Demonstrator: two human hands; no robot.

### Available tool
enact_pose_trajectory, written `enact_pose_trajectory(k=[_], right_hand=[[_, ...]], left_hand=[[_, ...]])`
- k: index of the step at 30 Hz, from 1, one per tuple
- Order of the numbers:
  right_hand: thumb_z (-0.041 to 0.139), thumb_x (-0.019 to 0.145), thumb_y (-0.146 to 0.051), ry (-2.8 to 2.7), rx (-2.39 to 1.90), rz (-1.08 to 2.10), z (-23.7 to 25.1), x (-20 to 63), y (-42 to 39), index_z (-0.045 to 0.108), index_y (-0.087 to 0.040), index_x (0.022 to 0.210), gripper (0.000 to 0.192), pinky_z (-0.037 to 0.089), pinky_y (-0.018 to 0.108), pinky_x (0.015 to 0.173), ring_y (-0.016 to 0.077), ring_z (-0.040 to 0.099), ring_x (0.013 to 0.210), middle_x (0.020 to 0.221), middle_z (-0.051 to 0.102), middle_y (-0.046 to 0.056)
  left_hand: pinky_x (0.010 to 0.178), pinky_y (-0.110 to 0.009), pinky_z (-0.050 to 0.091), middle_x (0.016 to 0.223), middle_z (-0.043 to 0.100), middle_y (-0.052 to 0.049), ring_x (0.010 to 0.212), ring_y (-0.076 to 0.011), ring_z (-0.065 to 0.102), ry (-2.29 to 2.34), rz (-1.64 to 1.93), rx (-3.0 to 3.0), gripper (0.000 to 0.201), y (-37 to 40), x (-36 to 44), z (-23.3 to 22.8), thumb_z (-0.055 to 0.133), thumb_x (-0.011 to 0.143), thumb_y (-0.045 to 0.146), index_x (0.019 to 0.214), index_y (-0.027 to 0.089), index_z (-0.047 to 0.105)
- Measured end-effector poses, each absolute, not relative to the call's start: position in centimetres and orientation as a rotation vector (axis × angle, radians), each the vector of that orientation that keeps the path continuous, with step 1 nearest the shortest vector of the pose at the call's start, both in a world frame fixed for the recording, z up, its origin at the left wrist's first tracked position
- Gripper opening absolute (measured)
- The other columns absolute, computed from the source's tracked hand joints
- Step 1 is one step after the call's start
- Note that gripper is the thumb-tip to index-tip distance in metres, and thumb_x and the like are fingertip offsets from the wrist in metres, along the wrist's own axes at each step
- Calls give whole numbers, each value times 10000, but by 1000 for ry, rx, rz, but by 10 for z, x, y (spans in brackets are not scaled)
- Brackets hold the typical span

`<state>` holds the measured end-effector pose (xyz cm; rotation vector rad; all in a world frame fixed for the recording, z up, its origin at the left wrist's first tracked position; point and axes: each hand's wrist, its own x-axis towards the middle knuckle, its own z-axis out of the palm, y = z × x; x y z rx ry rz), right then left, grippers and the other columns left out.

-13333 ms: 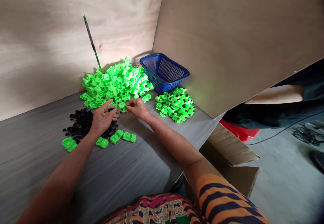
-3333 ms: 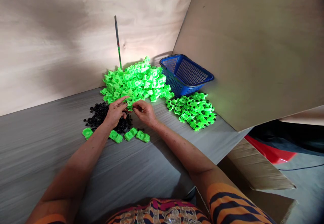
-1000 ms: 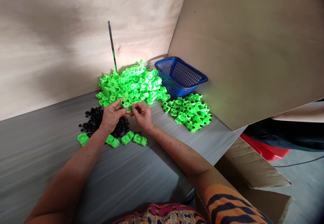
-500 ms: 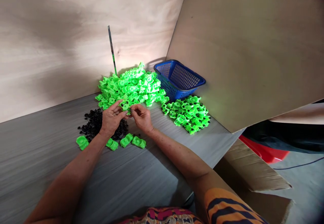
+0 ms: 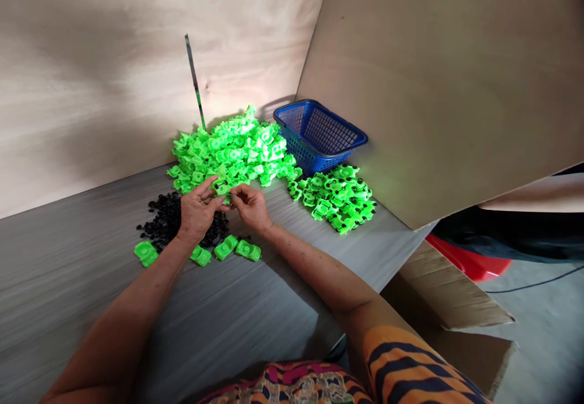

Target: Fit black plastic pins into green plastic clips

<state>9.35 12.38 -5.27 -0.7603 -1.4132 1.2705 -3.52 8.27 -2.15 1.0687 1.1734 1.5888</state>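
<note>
My left hand [image 5: 197, 212] is closed on a bright green plastic toy car body [image 5: 222, 188], held underside up with a black axle across its far end. At the car's near right edge, my right hand [image 5: 252, 207] pinches a small black wheel axle, mostly covered by the fingertips. Both hands are raised over a heap of black wheel axles [image 5: 164, 218], part of which the left hand and wrist hide. Several green car bodies lie in a row nearer to me, among them one at the left [image 5: 146, 253] and one at the right [image 5: 249, 250].
Behind the hands rises a large heap of green car bodies [image 5: 228, 148]. A blue mesh basket [image 5: 314, 139] stands in the corner, with a pile of green cars with black wheels [image 5: 340, 200] before it. Wooden panels [image 5: 387, 87] wall the grey table. Cardboard [image 5: 447, 294] sits below right.
The whole view has shifted slightly, so everything sits a little higher and further left. Both hands keep their hold on the car, with only small finger movement.
</note>
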Motion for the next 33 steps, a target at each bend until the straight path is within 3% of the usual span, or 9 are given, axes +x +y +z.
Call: enact_pose_trajectory(k=[14,20,23,27,30,33], right_hand=[[632,801,-428,-1461,-844,1078,-47,93,117,530,-222,698,252,445,252,599,110,507,612,654,543,-36],[561,810,-301,-1563,-953,893,-29,114,132,520,-228,689,147,406,250,596,120,486,614,624,535,-35],[556,768,-194,-1669,-1071,670,-15,152,147,507,-221,648,132,378,255,613,111,455,599,615,531,-37],[537,765,-127,-1838,-1218,455,-16,212,144,510,-218,642,156,357,254,604,116,441,581,595,517,-33],[516,797,-92,-2022,-1363,297,-29,242,124,548,-204,676,169,370,257,624,135,499,618,659,579,8],[480,889,-109,-2188,-1623,90,-36,251,107,641,-162,826,181,395,277,653,174,584,719,884,681,105]], left_hand=[[629,-366,643,736,727,-37,627,-205,728,967,1431,919,623,88,-49,-23,872,634,393,1176,130,710],[523,-260,590,868,763,-62,575,-147,701,1102,1474,979,627,88,-47,-27,850,672,427,1221,162,703],[454,-214,539,948,777,-91,554,-126,678,1216,1478,1078,568,88,-43,-31,853,640,408,1133,149,736],[394,-189,476,898,768,-87,521,-122,655,1269,1467,1151,449,89,-38,-35,826,609,367,986,131,771],[374,-175,431,876,762,-97,512,-121,645,1313,1475,1169,396,89,-37,-37,799,617,344,943,121,777],[355,-166,383,863,761,-108,504,-124,636,1350,1472,1190,372,89,-37,-40,783,617,338,917,118,777]])
